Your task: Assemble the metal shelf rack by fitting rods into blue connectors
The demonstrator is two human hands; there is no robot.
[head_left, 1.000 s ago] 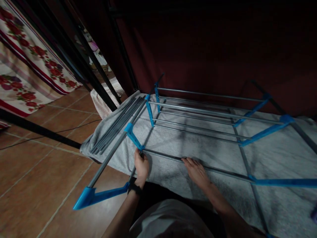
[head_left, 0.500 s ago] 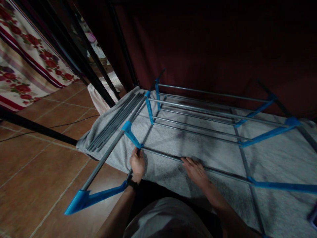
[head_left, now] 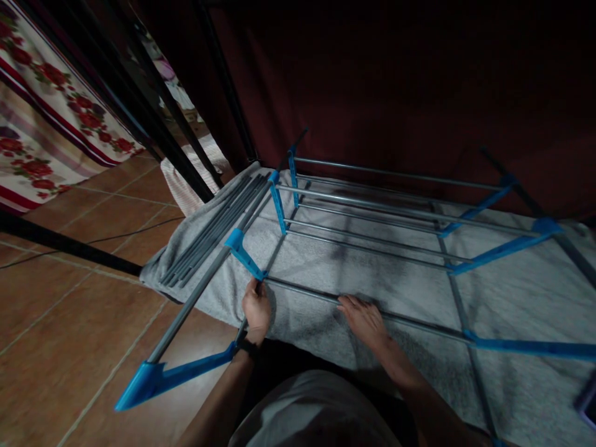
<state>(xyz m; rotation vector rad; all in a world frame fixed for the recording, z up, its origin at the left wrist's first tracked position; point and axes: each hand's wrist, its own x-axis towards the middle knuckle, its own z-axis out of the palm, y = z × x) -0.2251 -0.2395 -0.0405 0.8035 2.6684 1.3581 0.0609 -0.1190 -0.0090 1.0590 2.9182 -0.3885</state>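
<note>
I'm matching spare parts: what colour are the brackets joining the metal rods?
Blue; the bracket near the left hand shows it best in the head view.

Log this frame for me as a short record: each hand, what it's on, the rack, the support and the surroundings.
Left hand: closed around side rod, just below a blue connector
Right hand: fingers over front crossbar; grip underneath hidden
Rack: grey rods joined by blue pieces
Separate rods: grey, lying side by side near the rack's left end
Support: grey cloth under the separate rods and much of the rack
Surroundings: tiled floor, floral fabric at left
Right edge: dark object, partly cut off
</note>
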